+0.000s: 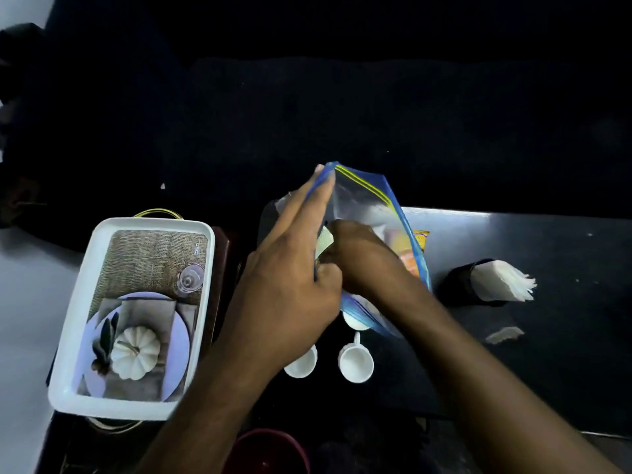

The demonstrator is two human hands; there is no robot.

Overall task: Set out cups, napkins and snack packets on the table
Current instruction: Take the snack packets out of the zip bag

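Note:
A clear zip bag with a blue and yellow seal stands open on the dark table. My left hand pinches its near rim and holds the mouth open. My right hand reaches inside the bag, its fingers closed around a pale packet. Orange and yellow snack packets show through the bag's far side. Two small white cups stand in front of the bag, and a third cup sits partly under it. A black holder with white napkins stands to the right.
A white tray with a printed table-setting picture lies at the left. A small folded paper piece lies on the table right of the cups. A dark red round rim shows at the bottom edge.

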